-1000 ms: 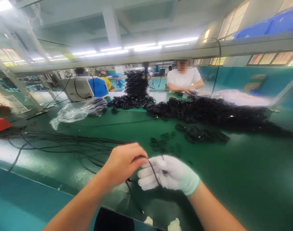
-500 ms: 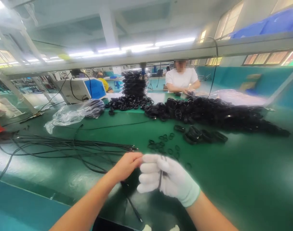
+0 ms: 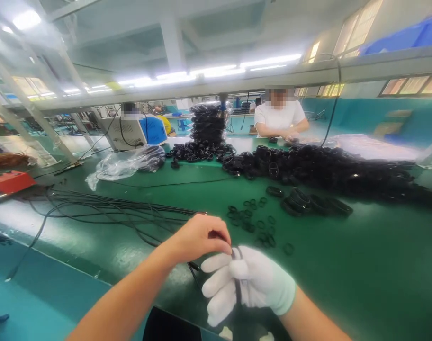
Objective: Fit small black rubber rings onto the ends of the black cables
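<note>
My left hand (image 3: pixel 202 237) is bare, its fingers pinched together on the top of a thin black cable (image 3: pixel 237 284) that runs down across my gloved right hand (image 3: pixel 247 282). The right hand's thumb lies over the cable against the palm, the other fingers spread loosely, so it holds the cable lightly. Both hands meet over the near edge of the green bench (image 3: pixel 344 265). At ten o'clock from them lies a fan of loose black cables (image 3: pixel 105 213). At one o'clock, small black rings (image 3: pixel 255 220) are scattered, with a big heap of coiled cables (image 3: pixel 326 166) beyond. At twelve o'clock, far off, another person (image 3: pixel 280 118) works.
</note>
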Available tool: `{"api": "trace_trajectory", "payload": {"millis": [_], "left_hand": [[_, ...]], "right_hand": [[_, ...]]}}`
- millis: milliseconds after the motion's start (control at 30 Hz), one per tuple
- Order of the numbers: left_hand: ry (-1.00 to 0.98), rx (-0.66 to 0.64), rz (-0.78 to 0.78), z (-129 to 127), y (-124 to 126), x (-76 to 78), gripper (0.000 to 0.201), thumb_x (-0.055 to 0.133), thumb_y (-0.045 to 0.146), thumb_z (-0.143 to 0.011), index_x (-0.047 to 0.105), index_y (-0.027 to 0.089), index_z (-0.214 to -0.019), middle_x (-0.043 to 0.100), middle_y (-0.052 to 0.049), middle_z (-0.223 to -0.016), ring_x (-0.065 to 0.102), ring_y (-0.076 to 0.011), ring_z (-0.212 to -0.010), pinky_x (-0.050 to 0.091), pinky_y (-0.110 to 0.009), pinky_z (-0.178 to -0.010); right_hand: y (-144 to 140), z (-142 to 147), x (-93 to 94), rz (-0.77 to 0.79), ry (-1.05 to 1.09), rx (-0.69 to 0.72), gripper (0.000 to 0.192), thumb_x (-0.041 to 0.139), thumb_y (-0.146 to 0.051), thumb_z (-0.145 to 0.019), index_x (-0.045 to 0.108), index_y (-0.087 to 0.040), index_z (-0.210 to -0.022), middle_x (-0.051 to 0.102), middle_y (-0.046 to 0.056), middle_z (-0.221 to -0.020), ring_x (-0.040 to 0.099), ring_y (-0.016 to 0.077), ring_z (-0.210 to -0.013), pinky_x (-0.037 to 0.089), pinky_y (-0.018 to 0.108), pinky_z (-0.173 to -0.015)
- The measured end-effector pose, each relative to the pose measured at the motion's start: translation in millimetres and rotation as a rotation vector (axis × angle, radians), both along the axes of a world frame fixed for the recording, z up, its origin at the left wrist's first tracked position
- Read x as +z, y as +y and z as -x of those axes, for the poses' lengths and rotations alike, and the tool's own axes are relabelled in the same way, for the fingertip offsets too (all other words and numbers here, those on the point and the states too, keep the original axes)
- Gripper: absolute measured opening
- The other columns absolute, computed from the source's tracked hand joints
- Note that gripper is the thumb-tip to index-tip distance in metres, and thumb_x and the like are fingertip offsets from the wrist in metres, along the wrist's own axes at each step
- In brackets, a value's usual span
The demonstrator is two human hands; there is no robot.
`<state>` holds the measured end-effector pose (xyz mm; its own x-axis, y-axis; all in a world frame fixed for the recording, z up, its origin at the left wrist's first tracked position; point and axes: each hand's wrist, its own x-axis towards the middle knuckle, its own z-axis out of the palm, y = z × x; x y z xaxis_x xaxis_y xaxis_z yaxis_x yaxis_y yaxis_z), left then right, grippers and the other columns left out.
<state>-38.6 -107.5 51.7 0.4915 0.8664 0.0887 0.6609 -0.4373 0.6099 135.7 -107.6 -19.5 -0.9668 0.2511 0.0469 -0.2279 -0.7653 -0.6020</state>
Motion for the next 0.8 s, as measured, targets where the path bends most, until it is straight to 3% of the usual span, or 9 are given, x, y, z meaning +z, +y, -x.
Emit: {"api": "trace_trajectory", "payload": {"millis": [67,167,233,333,433,533,633,700,800], "left_hand": [[-0.034,0.035,0.076,7,5,-21.3,0.019,0.049,0.023,-0.088,0.065,0.016,-0.084,0.067,0.001,-0.080,0.060,-0.0110,-0.072,0.043,-0.018,-0.063],[0.136,0.171,-0.011,15,2,-55.8,0.028,0.037,0.019,-0.091,0.065,0.017,-0.088,0.067,0.000,-0.084,0.060,-0.0143,-0.077,0.043,-0.023,-0.068],[0.231,0.239,-0.065,17,-8,-71.1,0.028,0.037,0.019,-0.090,0.065,0.018,-0.084,0.065,-0.002,-0.082,0.059,-0.0171,-0.078,0.041,-0.027,-0.071],[0.364,0.233,-0.140,5,-32,-76.2,0.025,0.038,0.017,-0.089,0.062,0.019,-0.081,0.063,-0.003,-0.077,0.057,-0.0185,-0.072,0.037,-0.030,-0.068],[0.438,0.153,-0.292,-12,-52,-61.3,0.024,0.039,0.016,-0.089,0.059,0.018,-0.076,0.061,-0.002,-0.072,0.054,-0.0170,-0.064,0.033,-0.030,-0.062],[0.357,0.113,-0.403,-13,-49,-36.6,0.020,0.049,0.025,-0.088,0.059,0.018,-0.072,0.061,-0.001,-0.069,0.052,-0.0156,-0.063,0.032,-0.029,-0.063],[0.152,0.082,-0.255,1,-28,-19.0,0.014,0.064,0.032,-0.080,0.064,0.019,-0.074,0.063,0.001,-0.071,0.054,-0.0140,-0.069,0.036,-0.027,-0.068],[-0.051,0.059,-0.043,8,-14,-18.9,0.011,0.066,0.029,-0.077,0.066,0.018,-0.076,0.065,0.001,-0.073,0.056,-0.0126,-0.070,0.040,-0.023,-0.067],[-0.251,0.043,0.185,12,-2,-37.2,0.015,0.057,0.025,-0.082,0.067,0.014,-0.081,0.067,-0.002,-0.078,0.059,-0.0129,-0.071,0.044,-0.020,-0.063]], "right_hand": [[-1,1,5.0,0.032,0.024,-0.050,0.054,0.073,-0.037,-0.071,0.054,-0.011,-0.114,0.066,0.010,-0.089,0.067,0.0277,-0.083,0.044,0.056,-0.082],[5,0,10.9,0.075,0.119,-0.219,0.049,0.073,-0.034,-0.072,0.055,-0.014,-0.113,0.057,-0.001,-0.077,0.063,0.0177,-0.073,0.044,0.051,-0.085],[10,-2,12.9,0.083,0.159,-0.342,0.044,0.071,-0.031,-0.075,0.056,-0.014,-0.112,0.055,-0.001,-0.079,0.060,0.0149,-0.072,0.044,0.049,-0.085],[17,-1,10.6,0.048,0.111,-0.508,0.037,0.067,-0.029,-0.080,0.057,-0.015,-0.112,0.061,0.005,-0.090,0.061,0.0179,-0.080,0.042,0.050,-0.089],[17,1,1.6,-0.001,-0.038,-0.593,0.031,0.065,-0.026,-0.082,0.057,-0.013,-0.109,0.065,0.010,-0.097,0.063,0.0201,-0.086,0.042,0.044,-0.089],[11,4,-7.9,-0.053,-0.124,-0.457,0.030,0.064,-0.022,-0.082,0.057,-0.010,-0.109,0.066,0.011,-0.092,0.063,0.0167,-0.078,0.046,0.034,-0.078],[2,4,-10.9,-0.023,-0.078,-0.182,0.032,0.067,-0.027,-0.079,0.058,-0.008,-0.103,0.063,0.008,-0.079,0.061,0.0147,-0.068,0.047,0.034,-0.070],[-2,6,-9.4,0.031,-0.063,-0.058,0.035,0.070,-0.032,-0.076,0.058,-0.008,-0.098,0.060,0.005,-0.073,0.059,0.0144,-0.064,0.047,0.035,-0.068],[-5,9,-6.1,0.095,-0.023,-0.027,0.036,0.074,-0.032,-0.071,0.057,-0.011,-0.094,0.054,0.000,-0.067,0.053,0.0116,-0.059,0.046,0.036,-0.069]]}}
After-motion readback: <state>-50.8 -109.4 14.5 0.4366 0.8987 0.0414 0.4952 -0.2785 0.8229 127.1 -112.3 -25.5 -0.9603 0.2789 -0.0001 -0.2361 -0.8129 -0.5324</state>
